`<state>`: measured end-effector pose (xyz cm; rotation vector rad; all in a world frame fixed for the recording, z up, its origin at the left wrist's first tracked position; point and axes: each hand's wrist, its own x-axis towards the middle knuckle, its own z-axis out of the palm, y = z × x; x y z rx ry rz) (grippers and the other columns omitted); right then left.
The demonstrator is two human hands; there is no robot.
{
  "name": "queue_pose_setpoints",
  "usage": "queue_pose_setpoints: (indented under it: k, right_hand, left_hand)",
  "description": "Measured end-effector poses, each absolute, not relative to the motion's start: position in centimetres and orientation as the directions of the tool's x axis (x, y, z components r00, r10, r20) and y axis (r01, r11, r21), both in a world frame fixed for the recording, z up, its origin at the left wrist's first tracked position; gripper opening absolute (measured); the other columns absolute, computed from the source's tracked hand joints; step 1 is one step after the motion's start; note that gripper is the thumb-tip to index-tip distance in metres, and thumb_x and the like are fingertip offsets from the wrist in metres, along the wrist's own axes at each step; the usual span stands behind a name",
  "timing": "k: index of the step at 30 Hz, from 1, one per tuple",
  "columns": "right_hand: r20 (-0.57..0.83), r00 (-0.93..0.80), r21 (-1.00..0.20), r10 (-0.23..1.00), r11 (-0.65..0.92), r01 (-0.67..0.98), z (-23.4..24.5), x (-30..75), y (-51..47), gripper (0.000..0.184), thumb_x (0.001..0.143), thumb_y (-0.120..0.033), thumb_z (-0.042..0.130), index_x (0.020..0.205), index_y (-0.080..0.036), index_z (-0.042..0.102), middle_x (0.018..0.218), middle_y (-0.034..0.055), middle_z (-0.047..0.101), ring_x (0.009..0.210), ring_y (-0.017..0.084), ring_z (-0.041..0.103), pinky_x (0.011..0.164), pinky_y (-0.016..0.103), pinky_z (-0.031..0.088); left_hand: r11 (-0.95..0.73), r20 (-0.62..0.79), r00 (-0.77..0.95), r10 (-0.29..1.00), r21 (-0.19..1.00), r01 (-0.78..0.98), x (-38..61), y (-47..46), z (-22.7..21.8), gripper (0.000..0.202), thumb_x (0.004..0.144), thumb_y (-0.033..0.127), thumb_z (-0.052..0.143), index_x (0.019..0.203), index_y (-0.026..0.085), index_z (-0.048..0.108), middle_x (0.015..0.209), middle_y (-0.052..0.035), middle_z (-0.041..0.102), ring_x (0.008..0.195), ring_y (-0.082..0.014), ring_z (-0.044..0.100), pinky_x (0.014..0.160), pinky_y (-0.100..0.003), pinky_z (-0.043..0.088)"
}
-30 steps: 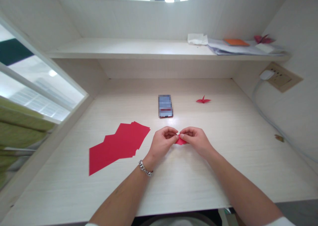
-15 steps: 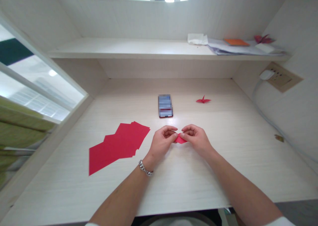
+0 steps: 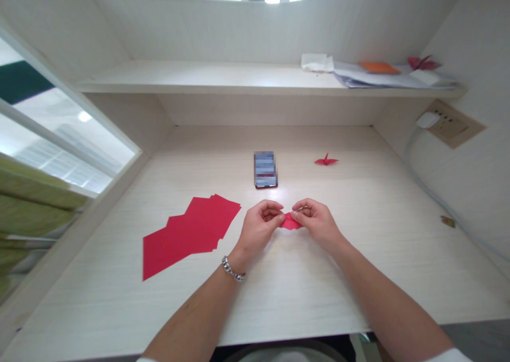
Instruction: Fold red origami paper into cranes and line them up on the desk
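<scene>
Between my two hands is a small folded piece of red paper, low over the desk. My left hand pinches its left side with thumb and fingers; a silver chain bracelet circles that wrist. Its right side is pinched by my right hand, the thumb lying on top. The fingertips partly cover the paper, so its full shape is hidden. To the left lies a fanned stack of red paper sheets. A finished red paper crane rests on the desk beyond my right hand.
A phone lies beyond my hands. Above the desk, a shelf holds papers, an orange packet and another folded red piece. On the right wall a plug sits in a socket, its grey cable trailing down.
My left hand has shifted very slightly left, and a bit more of the red paper shows between my thumbs. Both hands keep their pinch.
</scene>
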<state>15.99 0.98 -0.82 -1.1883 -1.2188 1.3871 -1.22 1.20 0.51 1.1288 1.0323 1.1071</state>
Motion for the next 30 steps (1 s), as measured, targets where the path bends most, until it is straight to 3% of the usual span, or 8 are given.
queue_pose_setpoints:
  k: [7,10,19,30]
  right_hand:
    - [-0.066,-0.085,-0.998,0.994,-0.066,0.002,-0.82,15.98,1.01,0.024,0.073,-0.034,0.072,0.084,-0.018,0.058,0.061,-0.0013,0.064,0.054,0.013,0.058,0.052,0.024,0.041]
    - [-0.070,-0.085,-0.998,0.994,-0.069,0.015,-0.91,15.97,0.96,0.025,0.073,-0.034,0.072,0.085,-0.018,0.058,0.062,-0.0007,0.065,0.054,0.014,0.059,0.051,0.025,0.042]
    - [-0.143,-0.126,-0.989,0.982,-0.148,-0.029,-1.11,16.47,1.37,0.038,0.079,-0.043,0.065,0.107,-0.019,0.062,0.074,0.0031,0.070,0.070,0.019,0.068,0.068,0.033,0.053]
    - [-0.125,-0.122,-0.989,0.985,-0.133,-0.057,-0.45,16.15,1.14,0.035,0.068,-0.035,0.076,0.094,-0.018,0.060,0.067,0.0014,0.069,0.061,0.017,0.065,0.061,0.028,0.048]
  left_hand:
    - [0.125,-0.100,0.160,0.982,0.980,-0.154,-1.08,1.20,0.35,0.019,0.075,0.026,0.070,0.089,0.013,0.064,0.076,-0.0032,0.067,0.068,-0.0129,0.064,0.063,-0.024,0.053]
    - [0.139,-0.116,0.181,0.977,0.983,-0.116,-1.08,1.20,0.34,0.021,0.073,0.025,0.072,0.088,0.013,0.064,0.075,-0.0033,0.067,0.068,-0.0134,0.064,0.061,-0.024,0.053]
    - [0.068,-0.059,0.132,0.989,0.995,-0.072,-1.29,1.38,0.14,0.020,0.069,0.019,0.074,0.085,0.014,0.063,0.077,-0.0031,0.068,0.070,-0.0138,0.065,0.064,-0.024,0.053]
    - [0.076,-0.063,0.126,0.990,0.992,-0.102,-1.08,1.12,0.63,0.021,0.067,0.019,0.075,0.082,0.014,0.062,0.073,-0.0022,0.067,0.068,-0.0137,0.064,0.063,-0.024,0.052]
